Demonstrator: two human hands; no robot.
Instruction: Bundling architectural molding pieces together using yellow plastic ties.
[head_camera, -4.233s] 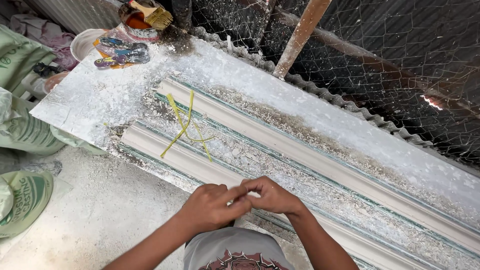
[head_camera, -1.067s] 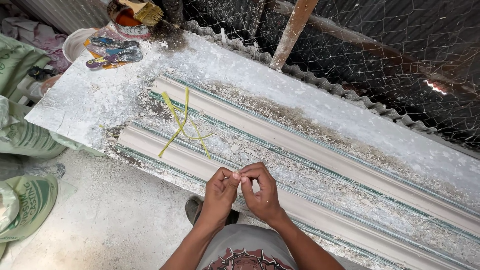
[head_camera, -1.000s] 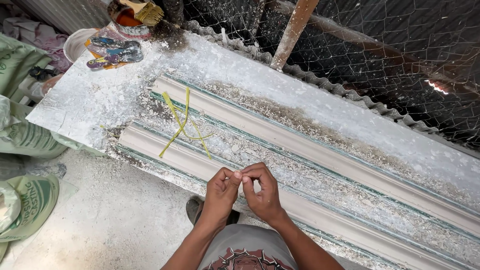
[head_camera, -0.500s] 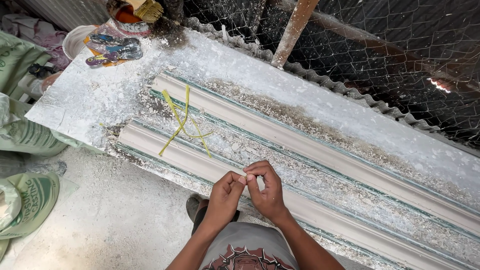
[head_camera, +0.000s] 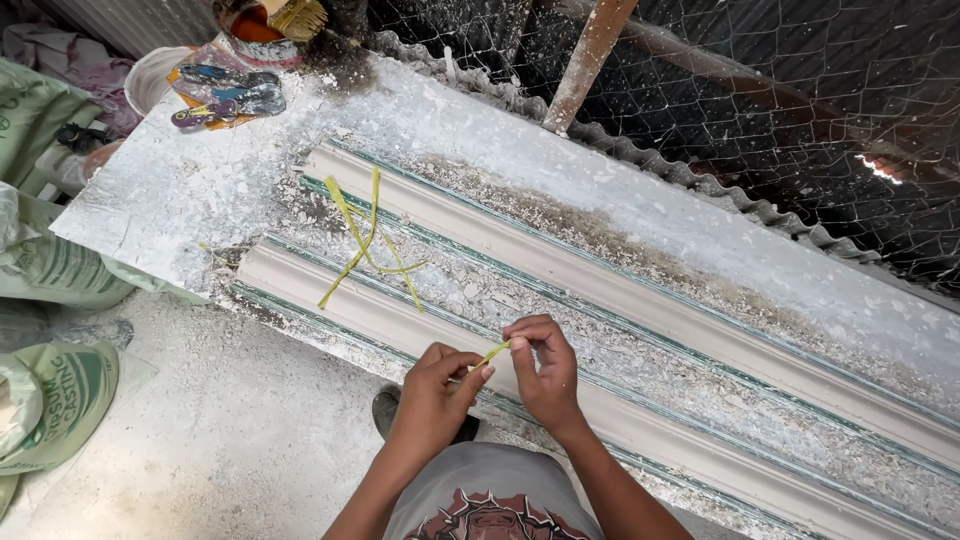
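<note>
Head view. A short yellow strip (head_camera: 492, 352) is pinched between the left hand (head_camera: 437, 385) and right hand (head_camera: 543, 366), fingertips closed on its ends, held just above the long moulding (head_camera: 700, 340), seemingly kept clear of the dust. The strip is thin, flat, pale yellow. More yellow strips (head_camera: 365, 240) are laid crossed on the plaster-coated surface (head_camera: 170, 190).

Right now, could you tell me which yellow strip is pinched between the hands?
The short yellow strip between both hands' fingertips; the longer yellow strips lie loose on the mould, farther away.
</note>
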